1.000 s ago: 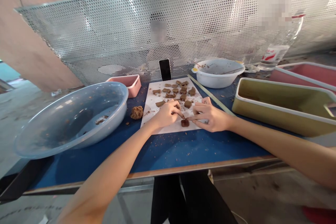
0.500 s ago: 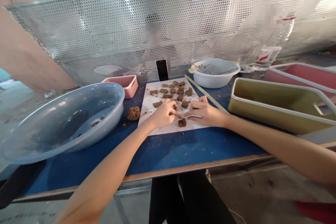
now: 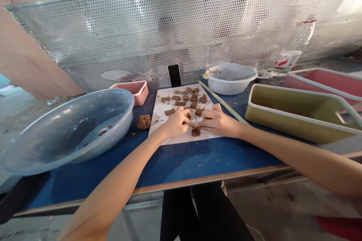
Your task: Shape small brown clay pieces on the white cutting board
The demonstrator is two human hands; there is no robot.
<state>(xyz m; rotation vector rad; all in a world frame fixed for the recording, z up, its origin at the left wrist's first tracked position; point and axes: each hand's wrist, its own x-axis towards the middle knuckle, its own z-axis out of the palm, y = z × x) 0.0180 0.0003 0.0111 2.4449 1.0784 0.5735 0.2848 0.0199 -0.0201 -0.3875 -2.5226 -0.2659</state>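
Observation:
A small brown clay block point(image 3: 195, 132) with a notched top lies near the front edge of a white board point(image 3: 175, 140). From the left, my left hand point(image 3: 180, 122) reaches its index fingertip to the block's back edge, the other fingers curled. My right hand point(image 3: 217, 122) meets it from the right, fingers bent and closed, tips at the same edge. The fingertips partly cover the top of the block. Behind my hands, several shaped brown clay pieces point(image 3: 180, 103) and crumbs lie on the board. A rough clay lump point(image 3: 144, 121) sits left of it.
A large blue basin point(image 3: 124, 116) stands at left, with a small pink bin point(image 3: 141, 96) behind it. A phone point(image 3: 174, 76) leans on the perforated metal screen point(image 3: 113, 37). On the right are a flat strip point(image 3: 223, 101), a white basin point(image 3: 230, 87), a green bin point(image 3: 283, 116) and a bottle point(image 3: 288, 58).
My right hand's fingers have drawn in, and its index finger and thumb are now closer together at the clay block. My left hand has hardly moved.

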